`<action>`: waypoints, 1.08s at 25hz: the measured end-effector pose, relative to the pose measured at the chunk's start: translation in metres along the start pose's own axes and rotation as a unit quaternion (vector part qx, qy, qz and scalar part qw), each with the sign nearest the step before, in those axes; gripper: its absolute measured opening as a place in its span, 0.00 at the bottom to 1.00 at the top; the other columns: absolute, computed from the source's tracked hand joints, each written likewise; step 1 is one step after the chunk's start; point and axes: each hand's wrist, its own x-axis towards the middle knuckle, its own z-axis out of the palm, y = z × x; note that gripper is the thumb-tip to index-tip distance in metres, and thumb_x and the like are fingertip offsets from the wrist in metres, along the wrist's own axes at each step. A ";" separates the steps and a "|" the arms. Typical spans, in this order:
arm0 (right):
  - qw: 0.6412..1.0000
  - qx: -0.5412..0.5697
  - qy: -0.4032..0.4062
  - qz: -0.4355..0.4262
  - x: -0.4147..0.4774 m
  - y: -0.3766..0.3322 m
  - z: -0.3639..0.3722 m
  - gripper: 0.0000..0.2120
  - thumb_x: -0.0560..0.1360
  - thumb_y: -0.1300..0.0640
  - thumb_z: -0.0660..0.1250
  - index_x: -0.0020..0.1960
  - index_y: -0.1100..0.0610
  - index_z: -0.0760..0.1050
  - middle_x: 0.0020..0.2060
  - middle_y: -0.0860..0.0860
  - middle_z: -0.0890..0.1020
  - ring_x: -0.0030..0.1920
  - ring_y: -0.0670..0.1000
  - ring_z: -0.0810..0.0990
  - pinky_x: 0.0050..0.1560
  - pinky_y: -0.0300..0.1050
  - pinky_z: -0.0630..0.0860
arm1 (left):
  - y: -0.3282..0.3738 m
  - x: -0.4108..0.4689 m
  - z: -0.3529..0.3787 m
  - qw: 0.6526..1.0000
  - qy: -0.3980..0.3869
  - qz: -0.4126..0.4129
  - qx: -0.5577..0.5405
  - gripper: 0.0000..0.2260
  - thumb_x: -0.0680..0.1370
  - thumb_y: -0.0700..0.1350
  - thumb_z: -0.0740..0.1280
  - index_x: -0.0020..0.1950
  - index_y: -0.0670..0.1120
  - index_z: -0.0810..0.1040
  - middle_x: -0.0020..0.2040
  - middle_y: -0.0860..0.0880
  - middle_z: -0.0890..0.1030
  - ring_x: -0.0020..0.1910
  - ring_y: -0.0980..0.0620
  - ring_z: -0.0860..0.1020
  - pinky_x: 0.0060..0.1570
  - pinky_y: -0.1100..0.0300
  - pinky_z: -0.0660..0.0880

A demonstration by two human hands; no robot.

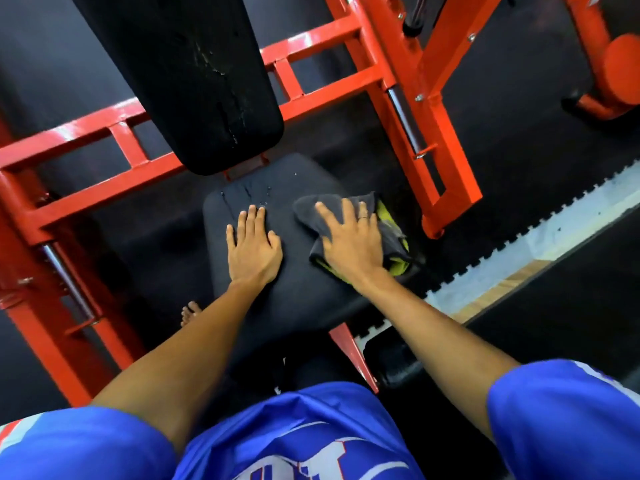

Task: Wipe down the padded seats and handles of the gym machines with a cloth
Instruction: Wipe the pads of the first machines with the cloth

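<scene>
Wiping the seat pad: right hand [349,244] lies flat on the cloth [304,207], fingers spread and straight, palm pressing down, not gripping. Likely spread that way to push as much fabric as possible against the vinyl. The cloth is grey with a yellow-green underside, bunched under the palm and spilling past the fingertips and the outer edge of that hand, over the seat's edge.

Left hand [254,249] sits just beside the right, well clear of the cloth, palm down and fingers straight on bare seat [301,299], holding nothing. Judged to be bracing the lean over the machine.

Water droplets [263,199] sit just beyond the left fingertips, unwiped, so the seat looks only partly done. Farther past both hands the angled back pad [194,81] shows wet streaks too. Handles can't be made out.

Red frame [86,133] runs on both sides of the hands. There is a thin ring [363,216] on one right finger and a bare foot [189,311] below the left forearm.

Writing: white lettering on the blue shirt [311,427], cut off and unreadable. No brand visible on the machine or cloth.
</scene>
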 end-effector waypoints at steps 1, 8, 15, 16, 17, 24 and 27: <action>0.999 0.013 -0.016 -0.036 0.012 -0.004 0.000 0.30 0.78 0.45 0.62 0.79 0.44 0.67 0.73 0.61 0.73 0.72 0.71 0.70 0.69 0.70 0.70 | 0.000 -0.001 0.001 1.000 0.002 -0.001 0.001 0.28 0.82 0.54 0.49 0.84 0.51 0.53 0.84 0.52 0.52 0.83 0.53 0.47 0.81 0.47 0.42; 0.962 0.186 -0.159 0.120 0.128 0.022 -0.029 0.32 0.80 0.34 0.61 0.80 0.40 0.59 0.73 0.59 0.72 0.70 0.67 0.73 0.69 0.59 0.69 | 0.001 0.001 0.003 1.000 0.023 0.003 0.000 0.27 0.84 0.52 0.52 0.83 0.50 0.55 0.84 0.51 0.54 0.82 0.52 0.49 0.81 0.46 0.43; 0.957 0.182 -0.166 0.154 0.071 0.057 -0.033 0.42 0.72 0.26 0.64 0.80 0.33 0.52 0.73 0.58 0.74 0.70 0.68 0.74 0.69 0.60 0.69 | 0.007 -0.003 -0.003 1.000 0.014 -0.005 0.003 0.28 0.83 0.53 0.52 0.83 0.51 0.54 0.84 0.51 0.53 0.82 0.52 0.49 0.81 0.45 0.44; 0.963 0.168 -0.160 0.140 0.083 0.047 -0.029 0.41 0.72 0.27 0.64 0.80 0.33 0.53 0.73 0.57 0.74 0.69 0.68 0.74 0.69 0.59 0.70 | 0.006 -0.003 -0.003 1.000 0.016 -0.007 0.006 0.28 0.83 0.53 0.52 0.83 0.51 0.55 0.84 0.51 0.54 0.82 0.52 0.50 0.81 0.46 0.44; 0.966 0.163 -0.161 0.121 0.102 0.036 -0.027 0.39 0.73 0.29 0.64 0.80 0.34 0.54 0.73 0.57 0.74 0.69 0.67 0.74 0.69 0.59 0.70 | 0.006 -0.002 -0.001 1.000 0.021 -0.006 0.007 0.28 0.83 0.54 0.52 0.83 0.51 0.55 0.84 0.51 0.54 0.82 0.52 0.50 0.81 0.46 0.44; 0.955 0.195 -0.210 0.076 0.158 0.004 -0.033 0.37 0.75 0.31 0.64 0.80 0.36 0.56 0.72 0.58 0.75 0.70 0.66 0.74 0.66 0.55 0.71 | 0.002 0.001 0.005 0.999 0.042 0.000 0.017 0.30 0.80 0.57 0.49 0.83 0.52 0.57 0.83 0.52 0.55 0.82 0.53 0.51 0.81 0.46 0.46; 0.968 0.165 -0.170 0.087 0.087 0.036 -0.044 0.36 0.75 0.30 0.63 0.79 0.32 0.53 0.73 0.55 0.74 0.68 0.68 0.75 0.66 0.58 0.71 | 0.004 -0.001 0.000 0.999 0.039 -0.004 0.013 0.30 0.80 0.57 0.49 0.83 0.52 0.57 0.83 0.52 0.55 0.82 0.53 0.50 0.81 0.46 0.46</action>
